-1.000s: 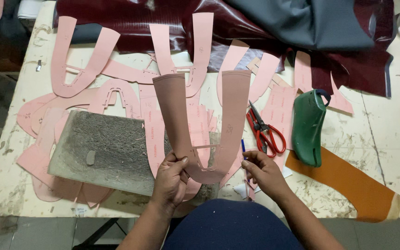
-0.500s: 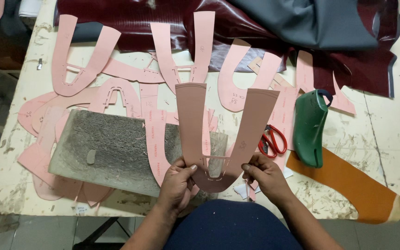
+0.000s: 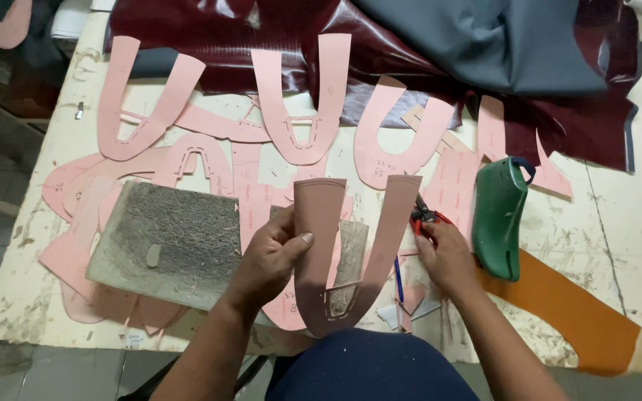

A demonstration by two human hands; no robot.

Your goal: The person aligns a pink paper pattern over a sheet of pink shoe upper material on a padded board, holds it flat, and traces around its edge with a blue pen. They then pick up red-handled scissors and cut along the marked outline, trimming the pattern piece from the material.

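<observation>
1. U-shaped pink pattern piece [image 3: 343, 252]: held upright-facing over the near edge of the desk [image 3: 618, 238], its two arms pointing away from the person and its curved base nearest the body. It partly covers the grey slab beneath it.
2. Left hand [image 3: 269, 260]: closed on the left arm of the pattern piece, thumb on top and fingers behind, so that the piece hangs from this one grip.
3. Right hand [image 3: 447, 256]: off the pattern piece and lying on the desk just beside its right arm. The fingers curl over the red-handled scissors [image 3: 425, 217]; whether they have closed on the handles cannot be told.
4. Grey slab [image 3: 180, 245]: a rough, flat block lying on the desk under and to the left of the held piece, with pink offcuts showing beneath its edges.
5. Green shoe last [image 3: 501, 219]: lies on its side to the right of the scissors, touching an orange sheet [image 3: 574, 319] that runs toward the desk's near right corner.
6. Other pink pattern pieces [image 3: 302, 104]: several U-shaped cut-outs spread flat across the far half of the desk, overlapping one another.
7. Dark red leather [image 3: 261, 37] and grey material [image 3: 499, 44]: draped along the far edge.
8. Stage of work, as judged: many pieces appear already cut; the held piece is out of the pile, with the scissors not yet applied to it.
</observation>
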